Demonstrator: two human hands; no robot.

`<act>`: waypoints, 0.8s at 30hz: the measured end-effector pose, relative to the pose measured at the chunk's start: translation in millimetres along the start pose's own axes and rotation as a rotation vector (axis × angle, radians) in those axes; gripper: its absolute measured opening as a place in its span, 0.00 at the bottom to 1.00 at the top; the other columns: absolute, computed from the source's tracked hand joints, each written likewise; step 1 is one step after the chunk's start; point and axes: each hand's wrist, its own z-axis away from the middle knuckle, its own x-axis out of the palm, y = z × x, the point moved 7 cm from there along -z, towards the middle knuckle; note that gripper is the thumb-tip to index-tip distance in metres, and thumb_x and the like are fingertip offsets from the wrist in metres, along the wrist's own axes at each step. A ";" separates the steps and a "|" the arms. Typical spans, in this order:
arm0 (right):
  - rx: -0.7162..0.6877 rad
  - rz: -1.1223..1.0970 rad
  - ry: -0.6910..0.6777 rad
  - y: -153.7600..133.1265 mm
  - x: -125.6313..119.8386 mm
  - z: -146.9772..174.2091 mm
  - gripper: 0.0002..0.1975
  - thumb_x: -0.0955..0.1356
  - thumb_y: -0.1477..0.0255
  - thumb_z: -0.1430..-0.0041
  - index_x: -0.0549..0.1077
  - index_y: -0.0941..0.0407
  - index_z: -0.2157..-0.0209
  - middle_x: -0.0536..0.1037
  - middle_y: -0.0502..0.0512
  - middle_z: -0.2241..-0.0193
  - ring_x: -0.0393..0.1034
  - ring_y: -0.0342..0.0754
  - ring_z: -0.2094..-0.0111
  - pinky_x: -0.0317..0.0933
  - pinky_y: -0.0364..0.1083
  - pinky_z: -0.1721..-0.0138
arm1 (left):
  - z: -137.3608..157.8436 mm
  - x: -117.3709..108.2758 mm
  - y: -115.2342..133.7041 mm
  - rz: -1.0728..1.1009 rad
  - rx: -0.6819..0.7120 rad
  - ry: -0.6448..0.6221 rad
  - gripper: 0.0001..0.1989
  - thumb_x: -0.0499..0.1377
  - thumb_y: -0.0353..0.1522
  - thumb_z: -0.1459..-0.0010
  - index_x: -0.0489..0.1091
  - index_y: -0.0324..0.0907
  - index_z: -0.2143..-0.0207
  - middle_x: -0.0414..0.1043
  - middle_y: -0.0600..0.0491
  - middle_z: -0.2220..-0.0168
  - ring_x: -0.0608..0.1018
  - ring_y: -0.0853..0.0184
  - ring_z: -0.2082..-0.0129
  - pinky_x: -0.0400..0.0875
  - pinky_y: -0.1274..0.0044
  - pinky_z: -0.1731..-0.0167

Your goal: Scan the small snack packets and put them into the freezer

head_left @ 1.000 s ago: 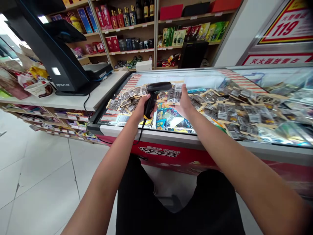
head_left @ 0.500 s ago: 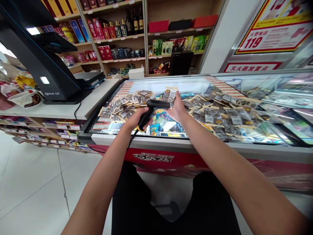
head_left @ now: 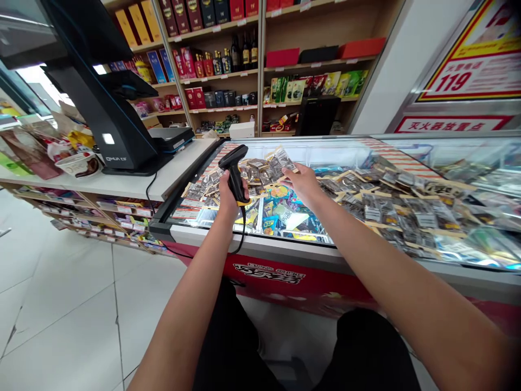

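Observation:
A black and yellow barcode scanner (head_left: 235,172) stands upright in my left hand (head_left: 228,194), its fingers wrapped round the handle and its head tipped up. Its cable runs down over the freezer's front edge. My right hand (head_left: 304,183) pinches a small clear snack packet (head_left: 280,161) with a tan top by its lower right edge. That packet is just above the left pile of similar packets (head_left: 211,182) on the glass lid. To the right of my right hand lies a larger, spread-out pile of such packets (head_left: 382,209).
Under the glass of the chest freezer (head_left: 268,243) lie colourful bags. At left, a white counter (head_left: 150,187) carries a black checkout terminal (head_left: 118,130) and a paper bowl (head_left: 79,164). Behind stand shelves (head_left: 222,79) of bottles and boxes, beside a black box-like object (head_left: 319,115).
The scanner has turned from pointing right at the packet to pointing up, away from it. My right hand has moved the packet toward the left pile and tilted it. The view has shifted left.

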 end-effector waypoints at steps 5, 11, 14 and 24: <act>0.048 -0.101 0.037 -25.4 32.1 -17.7 0.07 0.77 0.75 0.37 0.76 0.58 0.63 0.77 0.51 0.73 0.80 0.46 0.66 0.79 0.43 0.59 | -1.7 0.3 -2.9 -0.007 0.000 -0.025 0.27 0.55 0.57 0.33 0.72 0.43 0.63 0.68 0.58 0.81 0.67 0.71 0.89 0.56 0.78 0.88; -0.039 0.107 -0.071 -32.1 39.9 -17.2 0.06 0.75 0.75 0.36 0.80 0.61 0.58 0.84 0.62 0.61 0.81 0.52 0.66 0.81 0.51 0.61 | -1.6 1.0 -7.1 0.013 -0.021 -0.058 0.24 0.54 0.53 0.31 0.72 0.41 0.61 0.69 0.57 0.81 0.68 0.71 0.89 0.57 0.79 0.88; -0.298 0.381 0.022 -38.2 3.7 -8.9 0.15 0.71 0.71 0.33 0.81 0.59 0.47 0.83 0.64 0.49 0.81 0.56 0.59 0.79 0.56 0.52 | 0.0 3.3 -10.4 0.007 -0.065 -0.089 0.24 0.55 0.53 0.32 0.73 0.41 0.60 0.69 0.58 0.81 0.68 0.70 0.89 0.56 0.79 0.88; -0.073 1.371 0.152 -2.4 -129.4 6.8 0.33 0.68 0.48 0.30 0.84 0.66 0.49 0.74 0.83 0.39 0.60 0.82 0.32 0.57 0.73 0.36 | 16.7 21.5 -29.1 -0.227 -0.226 -0.507 0.24 0.59 0.52 0.36 0.74 0.39 0.62 0.72 0.53 0.80 0.67 0.70 0.90 0.58 0.77 0.88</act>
